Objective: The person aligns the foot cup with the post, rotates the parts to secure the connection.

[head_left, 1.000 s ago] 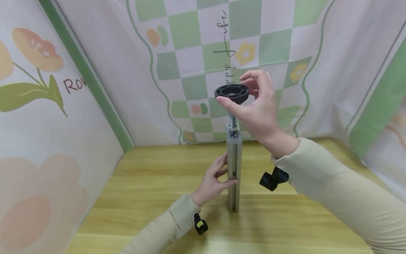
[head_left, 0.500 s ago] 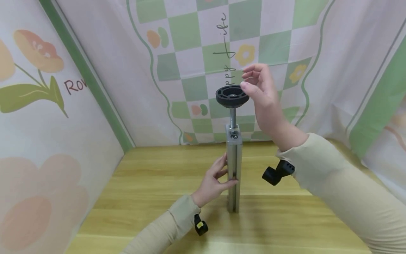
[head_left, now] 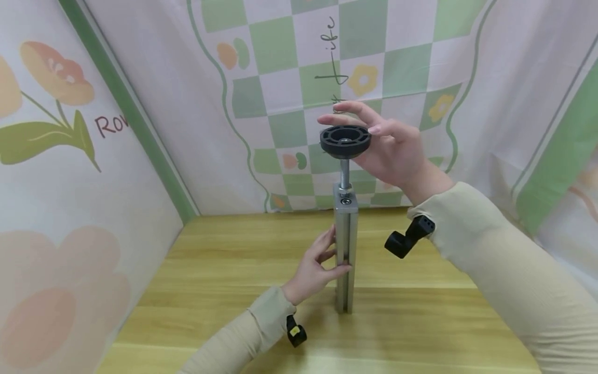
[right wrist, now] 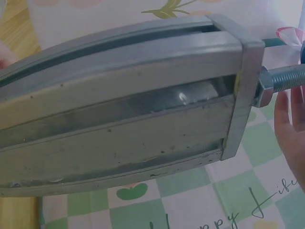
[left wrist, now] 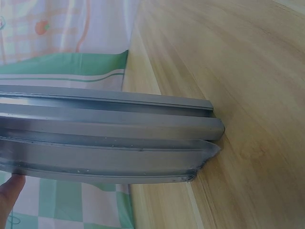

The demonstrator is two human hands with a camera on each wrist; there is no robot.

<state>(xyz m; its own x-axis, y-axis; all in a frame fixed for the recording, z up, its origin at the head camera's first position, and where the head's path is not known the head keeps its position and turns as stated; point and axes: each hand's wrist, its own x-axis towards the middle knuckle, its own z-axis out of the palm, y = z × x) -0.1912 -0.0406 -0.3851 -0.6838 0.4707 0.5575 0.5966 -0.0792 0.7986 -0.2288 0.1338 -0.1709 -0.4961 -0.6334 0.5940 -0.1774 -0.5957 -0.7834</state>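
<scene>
A silver aluminium profile (head_left: 346,249) stands upright on the wooden table, with grooves down its sides. Out of its end plate (left wrist: 9,157) (head_left: 344,203) rises a threaded rod (head_left: 344,174) with a hex nut (right wrist: 265,88); on top sits a black round levelling foot (head_left: 344,148), ring side up. My left hand (head_left: 312,272) holds the profile at mid-height, thumb across the front and fingers round the left side. At the foot, my right hand (head_left: 394,150) has its thumb tip right at the right rim, while extended fingers reach behind and above it.
The wood-grain table (head_left: 224,259) runs back to a curtain (head_left: 275,98) with green and white checks. Another flower-print curtain (head_left: 60,197) hangs along the left. Black camera mounts (head_left: 404,241) stick out from both sleeves.
My right hand lets go of the levelling foot, draws back to the right, then comes round it again with fingers stretched behind the rim. The left hand and profile stay put.
</scene>
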